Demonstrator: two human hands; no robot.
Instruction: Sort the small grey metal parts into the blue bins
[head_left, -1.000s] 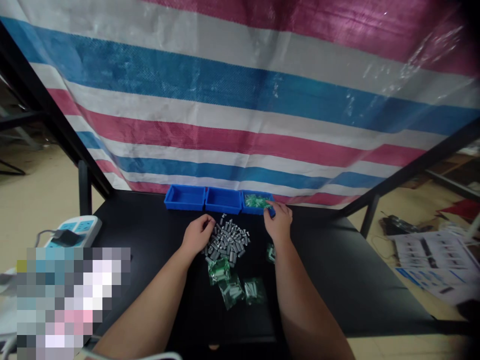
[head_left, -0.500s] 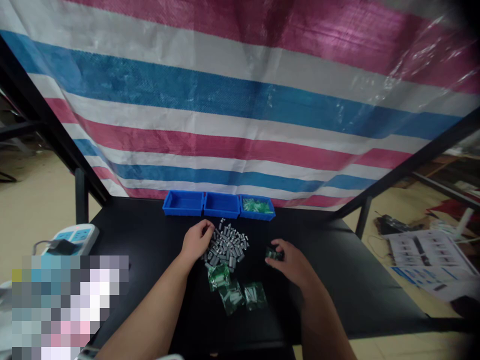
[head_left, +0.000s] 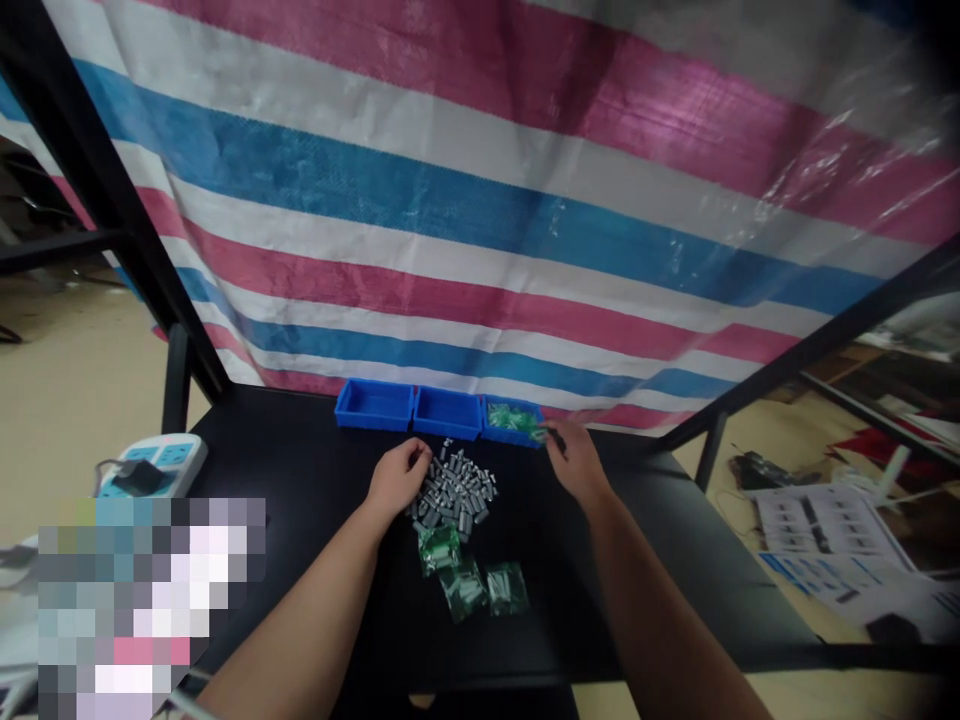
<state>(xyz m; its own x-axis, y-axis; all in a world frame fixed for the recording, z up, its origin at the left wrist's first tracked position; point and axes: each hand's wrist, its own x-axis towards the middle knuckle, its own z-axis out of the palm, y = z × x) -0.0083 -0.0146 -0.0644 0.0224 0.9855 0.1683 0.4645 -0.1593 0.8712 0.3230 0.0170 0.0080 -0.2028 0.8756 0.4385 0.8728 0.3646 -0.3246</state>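
The right hand [head_left: 576, 462] has moved up to 1 o'clock from the pile, its fingers [head_left: 559, 430] at the corner of the far-right blue plastic bin [head_left: 504, 441]. The small green packet it held beside the pile no longer shows on the black table [head_left: 300, 450]; a scrap of green sits at the fingertips, but I cannot tell whether it is still pinched. That bin holds a heap of green packets [head_left: 508, 417]. Well apart, the left hand [head_left: 397, 478] stays curled against the pile of grey metal parts [head_left: 450, 490], its grip hidden. Three bagged green packets [head_left: 461, 588] lie at 6 o'clock from the pile, and two more blue bins [head_left: 446, 413] stand at 12 o'clock.
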